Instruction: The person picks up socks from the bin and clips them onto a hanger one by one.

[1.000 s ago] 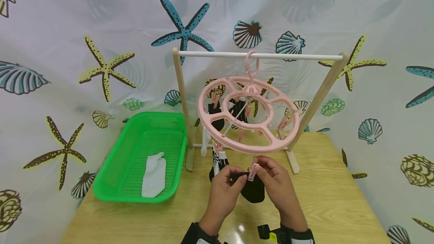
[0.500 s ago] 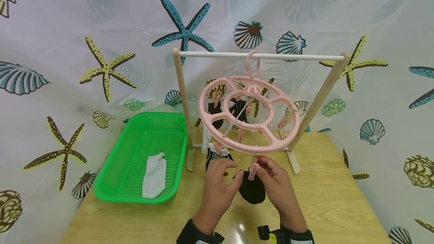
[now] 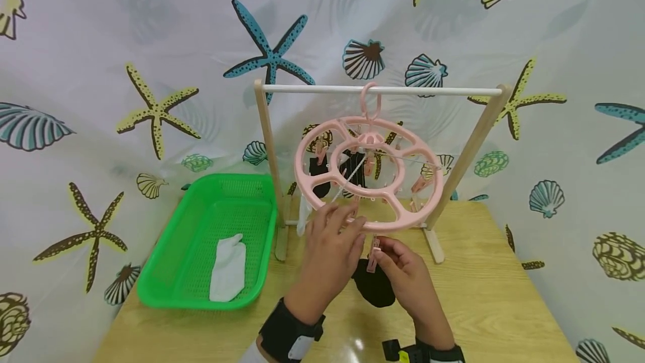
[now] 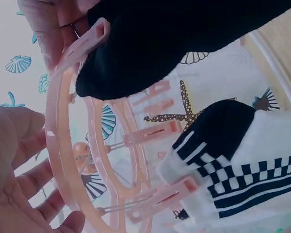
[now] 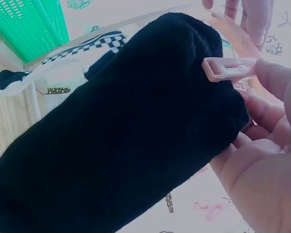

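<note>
My right hand (image 3: pixel 410 279) pinches a pink clothespin (image 3: pixel 372 261) that hangs below the front rim of a round pink drying hanger (image 3: pixel 406 220). The clothespin's jaws are on the edge of a black sock (image 3: pixel 375 290), whose dark body fills much of the right wrist view. My left hand (image 3: pixel 330 251) is at the front left of the hanger, its loosely spread fingers at the rim. Beside that hand, the left wrist view shows a black-and-white checkered sock (image 4: pixel 252 170) hanging from another pink clothespin (image 4: pixel 165 196); the left hand hides it in the head view.
A white bar (image 3: pixel 312 89) on a wooden stand (image 3: pixel 473 144) carries the hanger. Farther back hang a black sock (image 3: pixel 319 175) and a striped one (image 3: pixel 353 172). At left, a green basket (image 3: pixel 146 279) holds a white sock (image 3: pixel 228 270). A patterned curtain rises behind the table (image 3: pixel 484 279).
My left hand has let go of the black sock and moved up to the hanger's front rim. The right hand has stayed at the clothespin. The head view has tilted slightly up.
</note>
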The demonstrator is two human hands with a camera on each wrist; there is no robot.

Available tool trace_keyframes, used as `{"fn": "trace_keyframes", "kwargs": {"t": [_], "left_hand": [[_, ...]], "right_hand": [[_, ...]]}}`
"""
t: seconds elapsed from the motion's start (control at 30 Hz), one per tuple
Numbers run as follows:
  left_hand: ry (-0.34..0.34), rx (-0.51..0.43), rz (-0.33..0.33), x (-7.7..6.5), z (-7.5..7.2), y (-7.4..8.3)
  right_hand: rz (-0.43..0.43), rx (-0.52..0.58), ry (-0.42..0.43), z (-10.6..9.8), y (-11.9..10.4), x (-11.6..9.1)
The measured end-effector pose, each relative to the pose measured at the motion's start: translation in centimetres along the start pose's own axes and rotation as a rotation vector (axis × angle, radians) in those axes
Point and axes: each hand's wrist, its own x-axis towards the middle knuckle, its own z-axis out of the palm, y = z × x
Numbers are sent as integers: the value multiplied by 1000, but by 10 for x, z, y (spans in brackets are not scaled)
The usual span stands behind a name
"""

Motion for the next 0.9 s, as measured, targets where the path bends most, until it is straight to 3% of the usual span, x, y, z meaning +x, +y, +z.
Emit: {"fn": "trace_keyframes", "kwargs": {"t": [0.27, 0.57, 0.77, 0.9], "left_hand": [[11, -73, -36, -1, -2, -5], [19, -81, -42, -1, -7, -10], [5, -70, -48, 1, -12, -14], [16, -63, -43, 3, -14, -17]], "right_hand": [[-60, -10, -16, 3, 0, 0], [-30, -5, -41, 1, 1, 0], [-26, -59, 14, -1, -3, -3], [2, -22, 92, -3, -6, -6]]}}
